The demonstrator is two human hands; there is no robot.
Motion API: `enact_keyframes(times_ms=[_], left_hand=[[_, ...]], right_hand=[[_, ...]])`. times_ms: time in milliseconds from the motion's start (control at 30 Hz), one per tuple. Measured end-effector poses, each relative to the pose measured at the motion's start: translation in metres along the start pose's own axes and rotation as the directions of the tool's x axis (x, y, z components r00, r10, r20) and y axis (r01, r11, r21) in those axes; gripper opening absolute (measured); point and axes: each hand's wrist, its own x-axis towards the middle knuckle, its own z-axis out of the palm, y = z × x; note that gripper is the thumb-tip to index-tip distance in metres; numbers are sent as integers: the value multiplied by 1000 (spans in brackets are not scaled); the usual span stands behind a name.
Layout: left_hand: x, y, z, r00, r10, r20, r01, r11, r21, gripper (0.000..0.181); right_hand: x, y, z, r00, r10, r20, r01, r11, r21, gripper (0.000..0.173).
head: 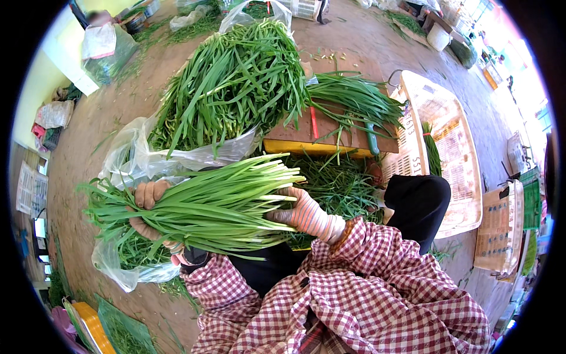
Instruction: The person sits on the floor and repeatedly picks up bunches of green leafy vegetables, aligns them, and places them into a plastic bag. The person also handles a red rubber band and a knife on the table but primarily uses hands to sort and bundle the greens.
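A thick bunch of garlic chives (221, 199) lies sideways across my lap, pale stem ends to the right. My left hand (149, 208), in a soiled glove, grips its leafy end. Under the pale stems at the other end is my right hand (298, 212), in a striped glove, its fingers partly hidden by the bunch. Just beyond, a large heap of chives (239, 84) rests on clear plastic sheeting (146, 150). To its right, a smaller pile of chives (353, 95) lies on a wooden board (287, 132), beside a red strip (314, 121) and a green-handled knife (372, 139).
A white plastic crate (460, 177) holding a tied chive bundle (431, 148) stands at right, with another crate (499, 228) beyond it. Loose leaves (336, 186) cover the floor below the board. A yellow container (93, 325) sits lower left. Another person (99, 35) is at upper left.
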Motion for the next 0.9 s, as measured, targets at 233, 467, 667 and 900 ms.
enact_keyframes(times_ms=[233,467,667,900], left_hand=[[2,0,2,998,-41,46,38,997,72,27],[-2,-7,9,996,-91,-18,91,995,45,16],[-1,-22,13,958,-194,213,171,978,120,16],[16,11,14,757,-394,521,358,918,172,19]], right_hand=[[-2,1,-18,999,-4,37,1,997,84,35],[-13,-5,-31,988,-68,137,72,997,-31,38],[-22,-12,-40,975,-221,37,217,893,-394,33],[-43,12,-129,931,-139,-337,-317,144,-937,22]])
